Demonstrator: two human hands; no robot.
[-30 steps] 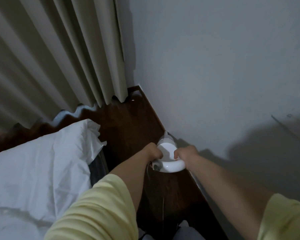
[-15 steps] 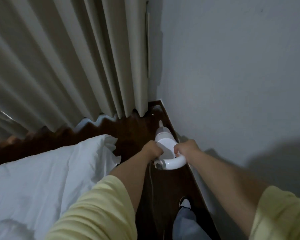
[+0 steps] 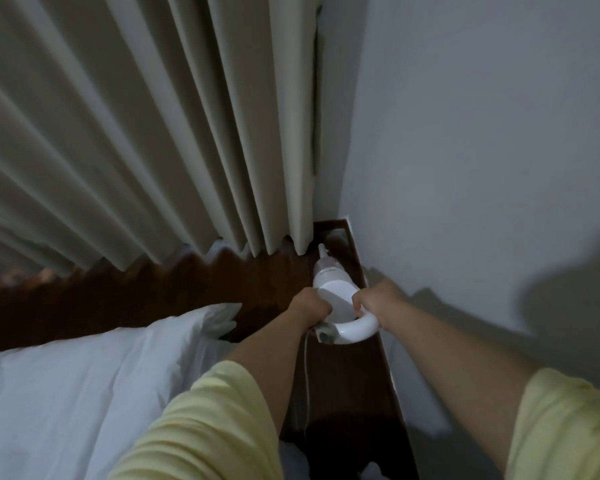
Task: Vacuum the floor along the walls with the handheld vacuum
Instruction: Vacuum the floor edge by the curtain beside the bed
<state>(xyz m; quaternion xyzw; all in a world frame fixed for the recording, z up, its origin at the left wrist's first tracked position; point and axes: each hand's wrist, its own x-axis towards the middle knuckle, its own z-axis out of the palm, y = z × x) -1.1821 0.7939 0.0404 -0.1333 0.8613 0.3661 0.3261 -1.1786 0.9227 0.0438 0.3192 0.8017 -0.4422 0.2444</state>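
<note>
Single head-worn wide-angle view, no second camera. Looks forward and steeply down along both outstretched forearms into a room corner. Dark wood floor (image 3: 194, 299) runs mid-frame; curtain (image 3: 136, 126) fills upper left, wall (image 3: 482, 133) fills right, bed (image 3: 77, 393) sits lower left. Close range, arms' length; edges bowed by lens distortion.
</note>
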